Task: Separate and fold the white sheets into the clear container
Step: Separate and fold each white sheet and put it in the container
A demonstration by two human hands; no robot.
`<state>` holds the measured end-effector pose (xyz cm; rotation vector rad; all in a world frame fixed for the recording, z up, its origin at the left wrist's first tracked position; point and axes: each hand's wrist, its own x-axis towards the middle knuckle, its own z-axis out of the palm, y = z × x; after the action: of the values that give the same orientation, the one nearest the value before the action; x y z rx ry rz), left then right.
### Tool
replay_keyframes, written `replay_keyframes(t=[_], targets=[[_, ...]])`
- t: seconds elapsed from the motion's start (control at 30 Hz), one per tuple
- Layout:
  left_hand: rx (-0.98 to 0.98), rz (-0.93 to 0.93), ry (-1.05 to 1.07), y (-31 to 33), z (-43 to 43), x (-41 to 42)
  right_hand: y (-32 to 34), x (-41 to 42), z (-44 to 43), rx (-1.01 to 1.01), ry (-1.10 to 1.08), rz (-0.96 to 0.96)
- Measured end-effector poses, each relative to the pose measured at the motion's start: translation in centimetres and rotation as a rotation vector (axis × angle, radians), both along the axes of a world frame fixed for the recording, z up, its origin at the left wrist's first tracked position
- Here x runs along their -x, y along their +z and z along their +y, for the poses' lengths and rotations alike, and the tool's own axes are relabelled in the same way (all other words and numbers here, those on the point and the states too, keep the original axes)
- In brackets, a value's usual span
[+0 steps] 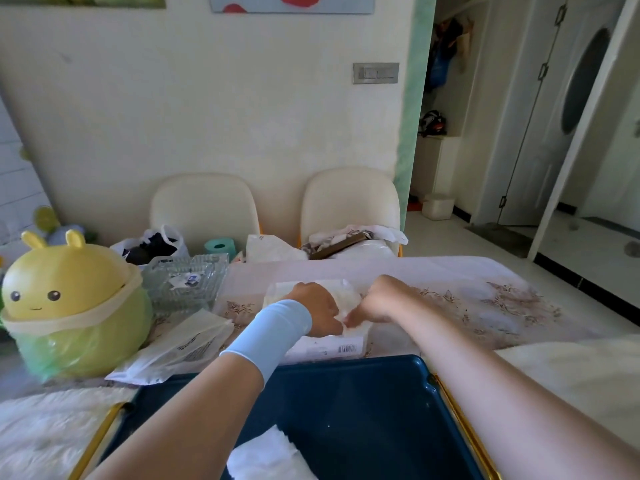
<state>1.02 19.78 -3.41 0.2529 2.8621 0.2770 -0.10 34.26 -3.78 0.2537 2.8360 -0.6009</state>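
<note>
White sheet (268, 457) in blue tray (363, 396), cut off below, left hand (320, 310) and right hand (379, 299) pinching the pack's (311, 351) top sheet (346, 299), barcode label (346, 348) illegible

The tray (363, 393) is glossy plastic, the dish (185, 284) ribbed glass, the white sheets (346, 296) soft and crinkled

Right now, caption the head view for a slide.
Left hand, right hand pinch white sheets atop barcoded pack beyond blue tray.

A yellow bin (69, 289) with bunny ears sits on the table (467, 306). Two cream chairs (204, 202) stand by the wall (207, 98).
</note>
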Motion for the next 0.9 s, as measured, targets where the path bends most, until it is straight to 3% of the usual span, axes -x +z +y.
replay_keyframes(t=[0.13,0.33,0.53,0.7,0.8,0.9], targets=[[0.114,0.031,0.026,0.5,-0.4,-0.2,0.3,0.0,-1.6,-0.320,0.012,0.066],[0.008,0.037,-0.010,-0.5,-1.5,0.1,0.7,-0.4,-3.7,-0.570,0.131,0.160],[-0.140,0.043,-0.047,-1.4,-3.1,0.3,0.6,-0.2,-5.1,-0.454,0.137,0.008],[-0.142,0.072,-0.088,-1.8,-3.8,-0.7,1.4,0.6,-4.3,-0.184,0.159,-0.191],[-0.169,0.083,-0.091,-2.0,-4.1,-1.1,2.2,0.5,-2.2,-0.050,0.050,-0.063],[-0.214,0.148,-0.087,-2.2,-4.1,-1.5,0.2,-0.2,-1.6,-0.075,0.146,-0.002]])
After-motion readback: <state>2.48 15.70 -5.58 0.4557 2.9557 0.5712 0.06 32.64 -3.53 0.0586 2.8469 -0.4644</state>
